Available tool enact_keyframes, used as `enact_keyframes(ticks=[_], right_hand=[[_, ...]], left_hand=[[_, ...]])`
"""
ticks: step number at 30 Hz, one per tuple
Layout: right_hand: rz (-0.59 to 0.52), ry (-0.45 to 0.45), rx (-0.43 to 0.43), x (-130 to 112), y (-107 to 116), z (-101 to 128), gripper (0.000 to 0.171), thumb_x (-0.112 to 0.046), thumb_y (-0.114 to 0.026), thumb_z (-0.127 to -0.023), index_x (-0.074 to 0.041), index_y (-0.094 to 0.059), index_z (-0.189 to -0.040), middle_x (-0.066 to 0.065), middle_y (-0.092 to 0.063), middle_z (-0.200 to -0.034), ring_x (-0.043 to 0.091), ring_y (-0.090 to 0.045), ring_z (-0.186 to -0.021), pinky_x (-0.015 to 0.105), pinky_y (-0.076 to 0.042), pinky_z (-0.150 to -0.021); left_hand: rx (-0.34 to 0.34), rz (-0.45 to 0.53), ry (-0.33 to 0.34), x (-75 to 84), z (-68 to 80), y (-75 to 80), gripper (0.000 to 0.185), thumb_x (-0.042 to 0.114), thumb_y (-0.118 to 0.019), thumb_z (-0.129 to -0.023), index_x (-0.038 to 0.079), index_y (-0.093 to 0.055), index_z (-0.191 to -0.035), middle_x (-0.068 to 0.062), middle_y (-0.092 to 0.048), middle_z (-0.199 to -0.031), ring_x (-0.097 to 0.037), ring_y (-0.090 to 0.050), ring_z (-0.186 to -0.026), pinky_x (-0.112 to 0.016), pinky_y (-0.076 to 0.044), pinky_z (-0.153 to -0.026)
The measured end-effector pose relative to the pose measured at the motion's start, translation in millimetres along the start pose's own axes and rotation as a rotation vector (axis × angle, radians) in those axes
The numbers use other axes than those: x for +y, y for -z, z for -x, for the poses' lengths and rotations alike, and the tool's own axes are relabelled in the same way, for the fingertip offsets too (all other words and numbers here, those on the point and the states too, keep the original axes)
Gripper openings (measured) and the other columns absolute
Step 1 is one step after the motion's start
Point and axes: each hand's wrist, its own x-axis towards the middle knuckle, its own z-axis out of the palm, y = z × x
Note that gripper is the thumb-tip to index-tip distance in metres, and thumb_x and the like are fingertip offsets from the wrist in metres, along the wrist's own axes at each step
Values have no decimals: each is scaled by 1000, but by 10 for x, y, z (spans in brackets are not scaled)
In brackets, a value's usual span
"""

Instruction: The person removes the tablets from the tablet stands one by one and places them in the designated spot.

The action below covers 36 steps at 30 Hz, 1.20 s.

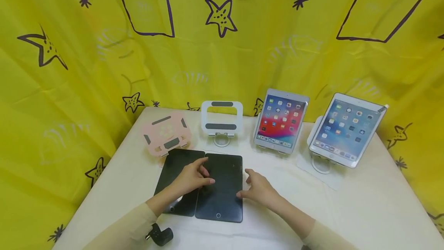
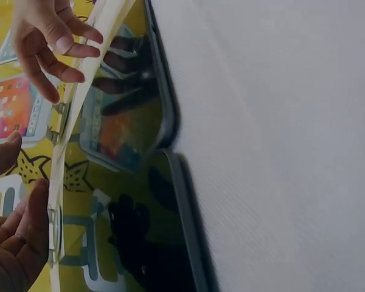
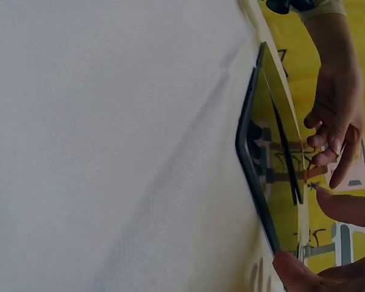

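Left hand (image 1: pixel 192 177) hovers with loosely curled fingers over the seam of two dark tablets, the right-hand tablet (image 1: pixel 220 193) just under its fingertips, grasping nothing. Right hand (image 1: pixel 258 189), fingers relaxed, touches that tablet's right edge; beyond them on the worktop (image 1: pixel 364 211) stand two lit tablets.

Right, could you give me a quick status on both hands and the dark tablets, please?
Left hand open, over the two dark tablets. Right hand open, fingertips at the right tablet's edge. Tablets flat, side by side on the table. Nothing in the way.
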Motion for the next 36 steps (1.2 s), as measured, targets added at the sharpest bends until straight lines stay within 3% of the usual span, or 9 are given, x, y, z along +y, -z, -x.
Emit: enact_keyframes(ticks=[7, 14, 18, 22, 28, 33, 36], right_hand=[[-102, -70, 72, 92, 118, -6, 80, -28, -82, -72, 4, -43, -134, 17, -61, -112, 29, -63, -93, 41, -55, -76], [-207, -85, 128, 190, 159, 1, 90, -35, -79, -75, 2, -31, -141, 16, -58, -118, 28, -63, -96, 40, -55, -78], [-234, 5, 161, 235, 180, -4, 89, -32, -80, -75, 0, -31, -142, 16, -55, -120, 27, -60, -100, 41, -54, -82], [-234, 187, 199, 305, 192, 12, 91, -24, -83, -71, -1, -31, -142, 19, -50, -123, 31, -56, -105, 45, -49, -92], [-107, 435, 331, 429, 218, 3, 97, -20, -88, -65, -1, -31, -141, 19, -48, -125, 28, -54, -107, 47, -48, -90], [-37, 519, 448, 507, 304, -25, 100, -13, -90, -58, 2, -34, -139, 19, -49, -125, 28, -55, -105, 47, -51, -86], [-25, 512, 479, 544, 364, -31, 99, -12, -90, -59, 5, -34, -138, 20, -48, -125, 29, -55, -103, 46, -53, -82]], left_hand=[[-3, 19, -40, 71, -43, -83, 97, 22, -82, -73, 4, -24, -149, -11, -63, -104, -15, -69, -77, -25, -53, -63], [31, -13, -49, 112, -130, -173, 89, 30, -82, -73, 5, -34, -144, -7, -64, -107, -16, -66, -85, -30, -54, -71], [44, -6, -70, 169, -184, -221, 86, 31, -82, -73, 5, -37, -143, -7, -65, -107, -19, -66, -89, -34, -54, -75], [39, 12, -137, 227, -246, -258, 86, 30, -81, -74, 6, -37, -143, -11, -63, -110, -22, -65, -93, -34, -54, -79], [54, -7, -206, 291, -368, -239, 88, 29, -84, -70, 9, -38, -143, -15, -62, -114, -24, -64, -96, -36, -54, -84], [46, -10, -266, 365, -474, -238, 92, 28, -86, -68, 10, -36, -144, -17, -60, -118, -28, -64, -100, -40, -52, -87], [22, -4, -285, 411, -528, -283, 95, 25, -86, -68, 12, -34, -146, -19, -57, -122, -31, -62, -104, -41, -51, -89]])
